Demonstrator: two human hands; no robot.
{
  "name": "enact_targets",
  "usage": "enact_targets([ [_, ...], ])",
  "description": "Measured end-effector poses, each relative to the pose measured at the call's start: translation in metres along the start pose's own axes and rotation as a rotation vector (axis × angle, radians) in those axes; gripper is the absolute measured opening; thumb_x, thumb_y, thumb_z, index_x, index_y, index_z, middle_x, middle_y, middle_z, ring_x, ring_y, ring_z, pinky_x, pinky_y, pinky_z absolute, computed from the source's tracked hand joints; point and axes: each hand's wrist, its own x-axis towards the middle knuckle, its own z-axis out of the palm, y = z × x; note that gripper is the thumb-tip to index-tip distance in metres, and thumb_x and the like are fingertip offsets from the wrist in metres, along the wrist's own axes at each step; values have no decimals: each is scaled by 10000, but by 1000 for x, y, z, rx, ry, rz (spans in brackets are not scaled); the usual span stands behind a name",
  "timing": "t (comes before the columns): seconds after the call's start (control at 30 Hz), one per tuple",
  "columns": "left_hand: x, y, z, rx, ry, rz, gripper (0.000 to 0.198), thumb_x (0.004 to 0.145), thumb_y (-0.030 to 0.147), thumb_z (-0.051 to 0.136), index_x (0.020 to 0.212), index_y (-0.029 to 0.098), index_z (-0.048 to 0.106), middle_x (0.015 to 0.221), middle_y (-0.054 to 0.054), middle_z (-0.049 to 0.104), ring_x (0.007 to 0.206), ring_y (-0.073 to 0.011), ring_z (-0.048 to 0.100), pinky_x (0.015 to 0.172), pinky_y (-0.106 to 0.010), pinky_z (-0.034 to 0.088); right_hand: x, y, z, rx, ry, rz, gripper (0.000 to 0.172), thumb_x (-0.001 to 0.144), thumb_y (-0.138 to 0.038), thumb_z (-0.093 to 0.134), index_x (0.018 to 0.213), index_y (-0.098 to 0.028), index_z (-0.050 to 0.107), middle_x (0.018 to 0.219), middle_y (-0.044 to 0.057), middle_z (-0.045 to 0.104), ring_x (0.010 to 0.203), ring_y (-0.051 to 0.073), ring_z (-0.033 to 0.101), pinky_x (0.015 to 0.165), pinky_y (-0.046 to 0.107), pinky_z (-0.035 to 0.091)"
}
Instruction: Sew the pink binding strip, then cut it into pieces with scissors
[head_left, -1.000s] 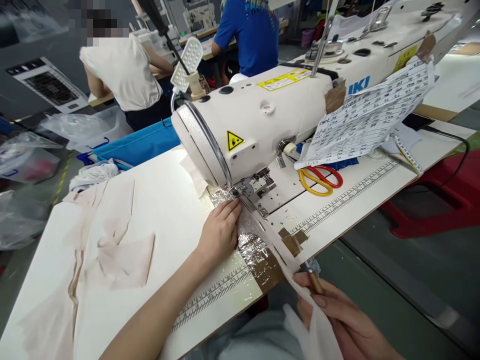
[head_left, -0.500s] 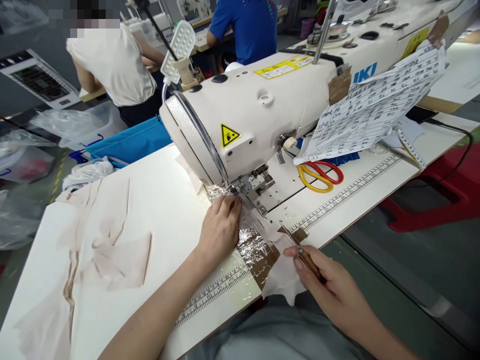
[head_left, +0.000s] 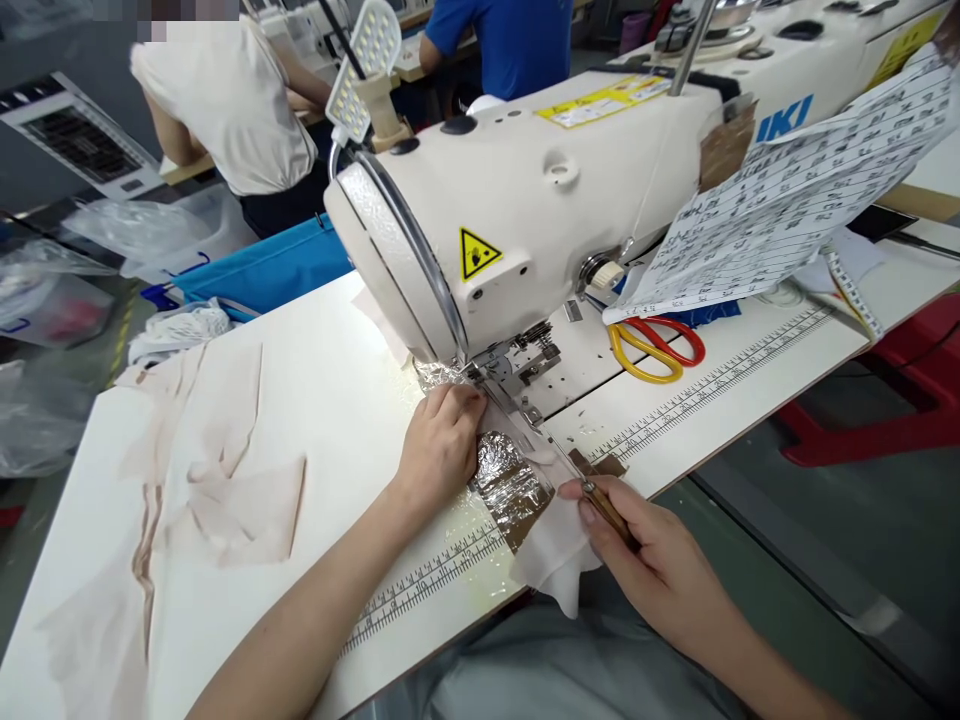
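- Cloth in pale grey (head_left: 525, 670) lies nearest, below the front edge of the table (head_left: 315, 400).
- The right hand (head_left: 660, 570) is closed around a wooden-handled tool (head_left: 609, 512). Its thin metal tip points up toward the presser foot (head_left: 495, 378).
- Under that tool a white fabric strip (head_left: 551, 560) droops over the table edge and runs up to the presser foot.
- Just to the left of the strip, crinkled clear film (head_left: 510, 485) is stuck to the table over brown tape.
- The left hand (head_left: 442, 445) rests palm down beside the presser foot. Its fingers are loosely bent and press on the film, gripping nothing.
- Pale pink fabric pieces (head_left: 225, 490) lie spread on the table's left part, well apart from both hands.
- A cream sewing machine (head_left: 540, 200) stands over the work, with a yellow warning sticker on its head.
- Red and yellow scissors (head_left: 656, 350) lie behind the presser foot, under a printed paper sheet (head_left: 795, 210) taped to the machine.
- Farther off are an LED lamp (head_left: 364, 65), a blue bin (head_left: 262, 275) and two seated people: one in a white top (head_left: 232, 110), one in a blue shirt (head_left: 517, 40).
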Motion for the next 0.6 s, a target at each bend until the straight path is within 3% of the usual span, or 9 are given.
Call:
enact_targets([
  [0.13,0,1,0,39,-18,-41,360,903,44,409,1198,105,606,1119,-166,614,1030,-294,540,817,-476,557,6,-4,0,-22,-35,-27,239,1011,-344,398,875,-232,560,575,-65,425,486,138,451,478,237,385],
  [0.23,-1,3,-2,13,10,-31,344,904,39,408,1171,116,610,1060,-148,624,987,-273,549,813,-454,557,11,-6,1,-34,-49,-51,226,1011,-329,396,864,-235,539,579,-68,405,489,138,443,480,242,362],
  [0.4,-3,2,-2,-61,8,-1,326,904,37,421,1131,170,613,1063,-115,641,955,-245,578,797,-428,553,17,-8,2,-37,-54,-60,256,1015,-332,377,808,-243,498,592,-54,445,501,142,459,500,253,380],
  [0.6,-3,0,-1,37,-33,-32,358,888,50,438,1201,128,592,1148,-157,630,1039,-288,569,826,-452,537,26,-9,5,-29,-47,-100,199,1008,-313,383,926,-228,543,657,-25,569,594,165,573,584,264,461],
])
